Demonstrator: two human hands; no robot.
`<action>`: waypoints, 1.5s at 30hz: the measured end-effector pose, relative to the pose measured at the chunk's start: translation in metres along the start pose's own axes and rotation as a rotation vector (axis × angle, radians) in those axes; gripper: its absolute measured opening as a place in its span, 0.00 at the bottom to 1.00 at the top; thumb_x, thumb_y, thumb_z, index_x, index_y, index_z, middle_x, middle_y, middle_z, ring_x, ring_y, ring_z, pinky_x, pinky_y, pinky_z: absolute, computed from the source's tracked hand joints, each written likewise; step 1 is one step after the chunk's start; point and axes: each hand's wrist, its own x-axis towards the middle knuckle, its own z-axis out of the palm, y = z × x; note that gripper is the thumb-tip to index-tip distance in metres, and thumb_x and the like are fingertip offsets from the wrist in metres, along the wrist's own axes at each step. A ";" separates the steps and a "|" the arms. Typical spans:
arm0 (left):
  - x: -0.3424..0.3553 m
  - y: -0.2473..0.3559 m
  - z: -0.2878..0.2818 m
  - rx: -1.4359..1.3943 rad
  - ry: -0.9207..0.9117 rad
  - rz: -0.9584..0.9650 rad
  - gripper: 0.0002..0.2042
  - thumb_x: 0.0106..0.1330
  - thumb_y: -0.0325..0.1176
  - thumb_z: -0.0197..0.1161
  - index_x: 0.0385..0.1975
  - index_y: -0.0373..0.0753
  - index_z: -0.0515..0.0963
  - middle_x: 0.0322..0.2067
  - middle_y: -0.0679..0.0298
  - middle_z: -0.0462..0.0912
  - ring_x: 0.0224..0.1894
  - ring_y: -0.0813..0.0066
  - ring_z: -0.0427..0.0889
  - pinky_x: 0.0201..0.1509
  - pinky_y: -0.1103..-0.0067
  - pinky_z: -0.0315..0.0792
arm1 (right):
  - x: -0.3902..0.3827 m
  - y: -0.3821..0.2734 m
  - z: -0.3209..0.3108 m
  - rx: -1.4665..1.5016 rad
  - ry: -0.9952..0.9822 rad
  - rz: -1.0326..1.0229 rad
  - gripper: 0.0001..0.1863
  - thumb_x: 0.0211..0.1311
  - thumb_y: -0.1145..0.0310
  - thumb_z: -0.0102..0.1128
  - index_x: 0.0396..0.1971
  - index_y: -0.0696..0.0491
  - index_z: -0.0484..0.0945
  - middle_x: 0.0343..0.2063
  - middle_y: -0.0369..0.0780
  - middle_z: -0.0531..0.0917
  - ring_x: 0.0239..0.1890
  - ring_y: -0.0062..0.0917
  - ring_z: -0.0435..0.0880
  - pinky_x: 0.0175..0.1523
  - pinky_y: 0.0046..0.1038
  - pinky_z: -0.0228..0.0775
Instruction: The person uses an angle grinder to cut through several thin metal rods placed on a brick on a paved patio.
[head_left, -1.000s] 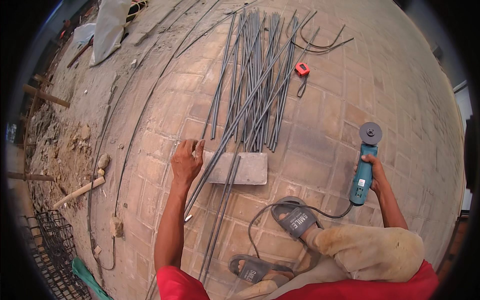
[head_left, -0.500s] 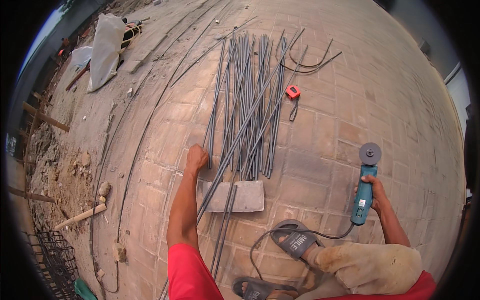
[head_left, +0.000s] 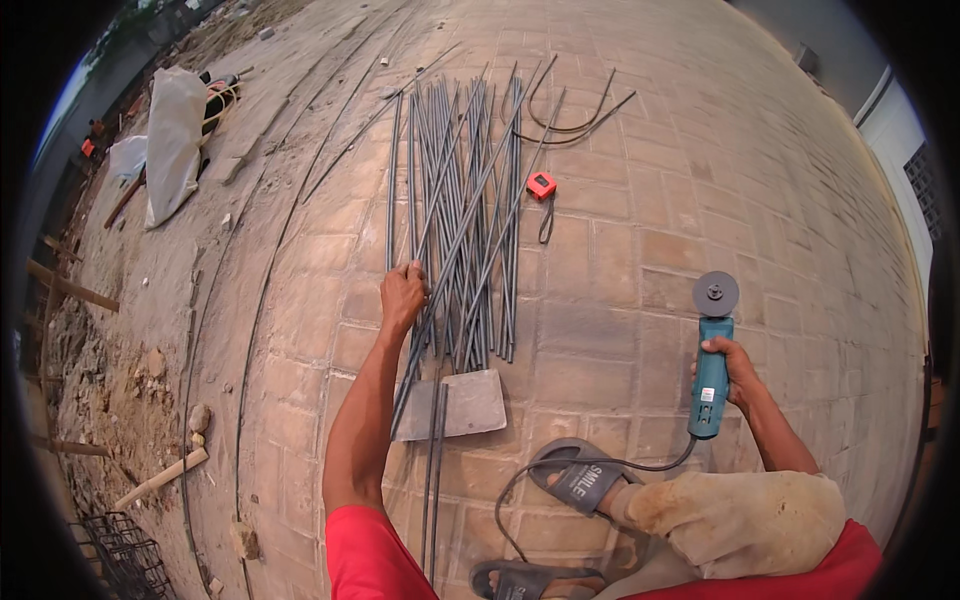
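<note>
A loose bundle of long grey steel rods point(head_left: 470, 210) lies lengthwise on the paving in front of me. At its near left edge is my left hand point(head_left: 403, 295), fingers curled around a rod point(head_left: 411, 180); the fingertips are partly hidden. Just left of it, one rod point(head_left: 392, 190) lies apart from the bundle. My right hand point(head_left: 738, 370) grips the body of a teal angle grinder point(head_left: 710, 390), held upright off to the right. Its grey disc point(head_left: 715, 294) points away from me, and the cord runs down past my sandal.
A concrete block point(head_left: 474, 403) lies under the near rod ends. An orange-red tape measure point(head_left: 541, 185) sits right of the bundle, with bent rods point(head_left: 580, 128) beyond. Long bars point(head_left: 262, 290) run along the left, near a white sack point(head_left: 176, 145). The power cord point(head_left: 505, 500) loops around my sandals point(head_left: 580, 475).
My left hand has moved slightly forward and right, against the bundle's edge. A rod now lies separately at the far left of the bundle. The grinder stays in my right hand.
</note>
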 end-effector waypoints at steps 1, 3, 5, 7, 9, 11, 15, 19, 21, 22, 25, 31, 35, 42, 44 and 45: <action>-0.002 0.008 0.010 0.049 0.015 0.104 0.20 0.72 0.42 0.54 0.25 0.30 0.79 0.19 0.52 0.81 0.28 0.54 0.83 0.37 0.64 0.73 | -0.002 0.001 -0.002 0.000 0.011 -0.015 0.17 0.49 0.64 0.65 0.36 0.57 0.75 0.27 0.43 0.81 0.27 0.33 0.84 0.33 0.39 0.82; -0.006 0.022 0.023 0.129 0.018 0.158 0.19 0.72 0.42 0.55 0.27 0.30 0.80 0.22 0.49 0.81 0.30 0.49 0.83 0.38 0.62 0.72 | -0.005 0.000 -0.011 0.004 0.021 -0.004 0.17 0.49 0.64 0.65 0.37 0.57 0.75 0.28 0.43 0.81 0.27 0.33 0.84 0.33 0.39 0.82; 0.002 0.025 0.025 0.226 0.035 0.288 0.18 0.71 0.40 0.56 0.26 0.30 0.80 0.24 0.44 0.81 0.31 0.43 0.81 0.38 0.59 0.71 | -0.006 0.002 -0.014 0.010 0.013 0.010 0.17 0.49 0.64 0.65 0.37 0.57 0.75 0.28 0.43 0.81 0.27 0.33 0.84 0.33 0.39 0.82; 0.005 0.027 0.030 0.241 0.007 0.285 0.16 0.70 0.39 0.57 0.26 0.30 0.80 0.26 0.42 0.80 0.33 0.40 0.80 0.39 0.57 0.70 | -0.008 0.004 -0.018 0.022 0.040 0.008 0.18 0.49 0.63 0.66 0.37 0.57 0.75 0.27 0.42 0.80 0.27 0.33 0.84 0.33 0.40 0.82; 0.007 0.031 0.039 0.327 0.042 0.307 0.16 0.69 0.38 0.58 0.26 0.30 0.80 0.27 0.41 0.80 0.33 0.39 0.80 0.38 0.57 0.70 | -0.009 0.007 -0.025 0.014 0.067 -0.004 0.18 0.48 0.62 0.66 0.36 0.58 0.75 0.27 0.44 0.81 0.26 0.34 0.84 0.34 0.40 0.83; 0.010 0.035 0.047 0.339 0.036 0.303 0.16 0.70 0.38 0.58 0.28 0.30 0.80 0.29 0.40 0.81 0.35 0.38 0.81 0.40 0.56 0.71 | -0.010 0.007 -0.034 0.001 0.095 -0.023 0.19 0.48 0.61 0.65 0.35 0.59 0.75 0.26 0.46 0.82 0.25 0.35 0.85 0.34 0.39 0.83; 0.018 0.031 0.057 0.330 0.058 0.280 0.15 0.70 0.38 0.58 0.32 0.30 0.81 0.31 0.38 0.81 0.39 0.38 0.81 0.42 0.56 0.73 | -0.013 0.009 -0.042 0.003 0.124 -0.019 0.18 0.48 0.62 0.65 0.35 0.59 0.75 0.26 0.46 0.82 0.25 0.35 0.85 0.34 0.39 0.83; 0.022 0.026 0.070 0.330 0.087 0.300 0.15 0.70 0.37 0.58 0.31 0.29 0.81 0.30 0.39 0.82 0.38 0.39 0.82 0.41 0.56 0.73 | -0.016 0.009 -0.048 0.021 0.121 0.002 0.18 0.50 0.64 0.65 0.38 0.57 0.74 0.27 0.42 0.80 0.28 0.33 0.84 0.32 0.40 0.83; 0.025 0.021 0.075 0.334 0.101 0.319 0.15 0.70 0.37 0.58 0.31 0.29 0.81 0.30 0.40 0.82 0.37 0.40 0.82 0.40 0.56 0.73 | -0.014 0.012 -0.053 0.021 0.125 0.006 0.18 0.50 0.64 0.65 0.38 0.58 0.74 0.27 0.42 0.80 0.27 0.33 0.84 0.32 0.40 0.83; 0.027 0.018 0.076 0.348 0.106 0.345 0.15 0.70 0.37 0.58 0.30 0.29 0.80 0.29 0.40 0.82 0.36 0.40 0.82 0.40 0.56 0.73 | -0.013 0.012 -0.054 0.023 0.123 0.011 0.18 0.49 0.64 0.65 0.37 0.58 0.74 0.27 0.42 0.80 0.27 0.33 0.84 0.33 0.40 0.83; 0.030 0.010 0.080 0.359 0.131 0.411 0.16 0.71 0.38 0.57 0.29 0.29 0.80 0.26 0.41 0.81 0.32 0.42 0.81 0.37 0.56 0.72 | -0.017 0.010 -0.053 0.025 0.113 0.015 0.17 0.49 0.64 0.65 0.36 0.58 0.74 0.26 0.43 0.80 0.26 0.33 0.84 0.34 0.39 0.83; 0.036 0.015 0.068 0.376 0.099 0.414 0.18 0.73 0.37 0.55 0.25 0.29 0.78 0.20 0.46 0.78 0.23 0.50 0.78 0.31 0.59 0.69 | -0.019 0.005 -0.040 -0.001 0.101 -0.005 0.18 0.49 0.64 0.66 0.36 0.58 0.74 0.25 0.45 0.81 0.25 0.33 0.84 0.34 0.38 0.82; 0.034 0.009 0.068 0.135 -0.072 0.221 0.16 0.72 0.36 0.57 0.29 0.29 0.81 0.17 0.52 0.80 0.18 0.62 0.81 0.26 0.67 0.73 | -0.009 0.013 -0.037 -0.008 0.100 0.004 0.19 0.49 0.62 0.67 0.36 0.58 0.75 0.25 0.45 0.81 0.25 0.32 0.83 0.33 0.36 0.81; 0.025 0.024 0.059 -0.105 -0.136 0.084 0.16 0.71 0.38 0.60 0.43 0.27 0.83 0.17 0.59 0.81 0.16 0.76 0.81 0.21 0.78 0.74 | -0.011 0.010 -0.025 -0.136 0.095 0.026 0.18 0.50 0.59 0.66 0.34 0.58 0.76 0.24 0.44 0.82 0.23 0.31 0.82 0.31 0.32 0.79; 0.028 0.022 0.059 -0.089 -0.156 0.072 0.17 0.71 0.40 0.61 0.43 0.27 0.83 0.21 0.60 0.83 0.17 0.78 0.80 0.21 0.80 0.73 | -0.008 0.008 -0.024 -0.202 0.079 0.003 0.19 0.51 0.59 0.65 0.34 0.58 0.77 0.24 0.43 0.82 0.23 0.30 0.82 0.31 0.32 0.79; 0.029 0.021 0.059 -0.082 -0.169 0.069 0.19 0.71 0.41 0.62 0.42 0.27 0.82 0.26 0.60 0.84 0.18 0.80 0.79 0.20 0.82 0.71 | -0.009 0.008 -0.022 -0.202 0.082 0.015 0.19 0.51 0.59 0.65 0.34 0.58 0.77 0.24 0.43 0.82 0.23 0.30 0.82 0.31 0.32 0.79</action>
